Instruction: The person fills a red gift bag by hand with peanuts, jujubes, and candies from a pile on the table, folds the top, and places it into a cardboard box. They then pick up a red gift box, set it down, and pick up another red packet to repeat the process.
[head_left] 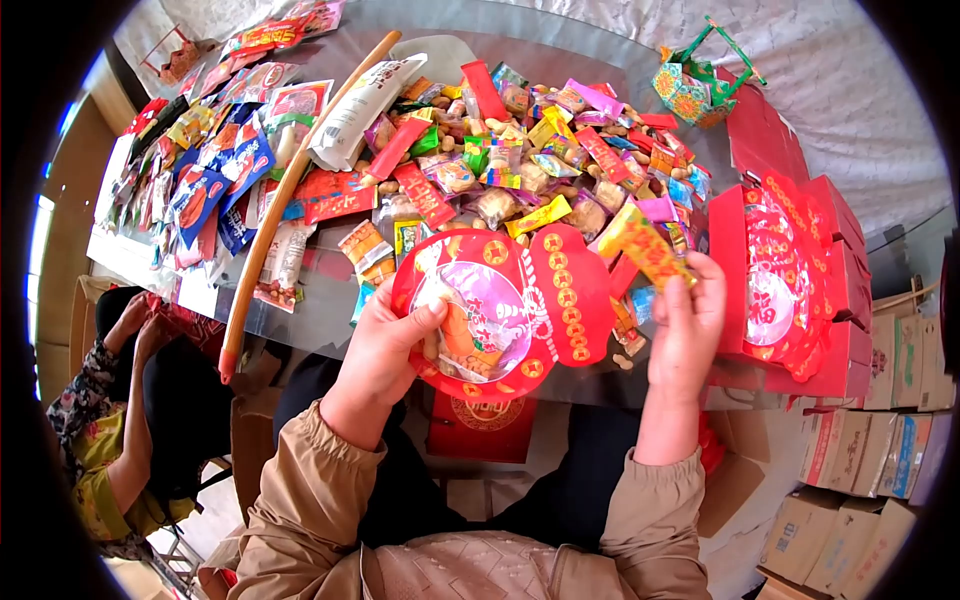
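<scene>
My left hand holds a red gift pouch with gold coin prints and a round clear window, its thumb pressed on the window's left side. Wrapped items show through that window. Between the thumb and fingers of my right hand is a yellow wrapped snack, just right of the pouch's upper flap. Behind both hands spreads a heap of wrapped candies and peanuts on the glass table.
A wooden stick divides the heap from snack packets on the left. Red boxes and pouches stand right, a green basket behind. Another person sits at left. Cartons are stacked at right.
</scene>
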